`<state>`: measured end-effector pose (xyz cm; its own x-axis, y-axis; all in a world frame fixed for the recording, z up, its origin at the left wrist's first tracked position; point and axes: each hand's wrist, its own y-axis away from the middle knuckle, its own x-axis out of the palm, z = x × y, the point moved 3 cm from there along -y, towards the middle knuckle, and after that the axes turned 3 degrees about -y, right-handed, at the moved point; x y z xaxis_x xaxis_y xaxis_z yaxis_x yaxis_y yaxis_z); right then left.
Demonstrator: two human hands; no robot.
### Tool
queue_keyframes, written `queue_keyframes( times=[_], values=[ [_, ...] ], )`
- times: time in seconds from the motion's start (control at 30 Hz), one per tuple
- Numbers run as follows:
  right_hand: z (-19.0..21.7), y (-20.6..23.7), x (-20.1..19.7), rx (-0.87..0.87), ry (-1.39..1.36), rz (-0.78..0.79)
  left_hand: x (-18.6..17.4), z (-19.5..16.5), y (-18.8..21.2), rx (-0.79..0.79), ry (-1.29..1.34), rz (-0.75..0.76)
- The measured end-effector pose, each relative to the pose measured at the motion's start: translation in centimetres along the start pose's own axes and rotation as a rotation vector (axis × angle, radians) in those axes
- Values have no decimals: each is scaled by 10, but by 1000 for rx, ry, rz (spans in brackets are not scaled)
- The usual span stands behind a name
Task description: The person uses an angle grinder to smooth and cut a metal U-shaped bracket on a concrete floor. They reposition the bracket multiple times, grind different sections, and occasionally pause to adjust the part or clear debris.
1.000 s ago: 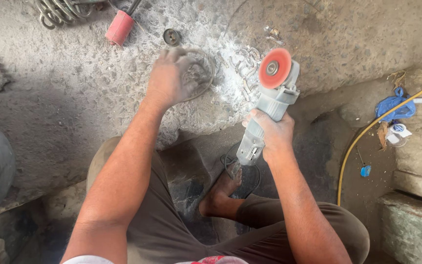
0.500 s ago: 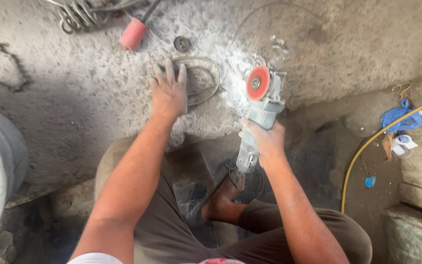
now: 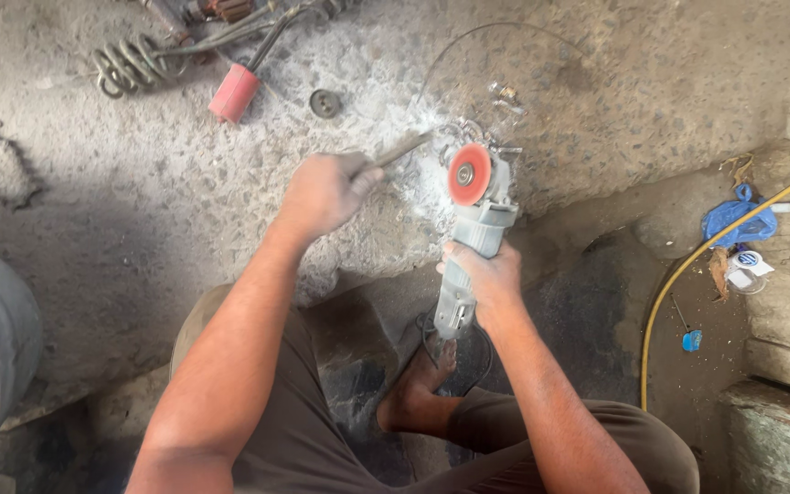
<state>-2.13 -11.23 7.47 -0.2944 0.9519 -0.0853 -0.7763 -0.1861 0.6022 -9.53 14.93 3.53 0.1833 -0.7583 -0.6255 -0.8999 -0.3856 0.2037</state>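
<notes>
Seen from the head view: left hand (image 3: 322, 190) closed around a thin metal rod (image 3: 404, 148), tip pointing right toward the red disc (image 3: 468, 174); right hand (image 3: 479, 274) wrapped tight around the grey angle grinder (image 3: 468, 261), near the middle of the dusty concrete floor (image 3: 139, 210). Farther left, lying apart: a red cylinder (image 3: 233, 92), a small round metal piece (image 3: 325, 103), a coil spring (image 3: 130, 66); at right, a yellow hose (image 3: 688, 274).

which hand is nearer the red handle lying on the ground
Left. The left hand, gripping a metal tool, sits just below-right of the red handle; the right hand holds the angle grinder, farther away.
</notes>
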Motion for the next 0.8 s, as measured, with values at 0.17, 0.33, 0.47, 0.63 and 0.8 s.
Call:
queue_keyframes(
  times=[0.17,0.33,0.47,0.63,0.8],
  values=[
    [-4,-2,7,-3,-89,39,-7,37,-14,57,-117,-302],
    [10,-11,12,-10,-208,-9,-5,-6,-7,23,-549,-406],
    [25,-26,-3,-67,-254,-117,49,-87,39,456,-8,291],
    [20,-44,-26,-46,-387,-223,57,-132,70,661,-170,205],
    [14,-47,-35,-28,-375,-314,53,-147,84,653,-225,335]
  ],
)
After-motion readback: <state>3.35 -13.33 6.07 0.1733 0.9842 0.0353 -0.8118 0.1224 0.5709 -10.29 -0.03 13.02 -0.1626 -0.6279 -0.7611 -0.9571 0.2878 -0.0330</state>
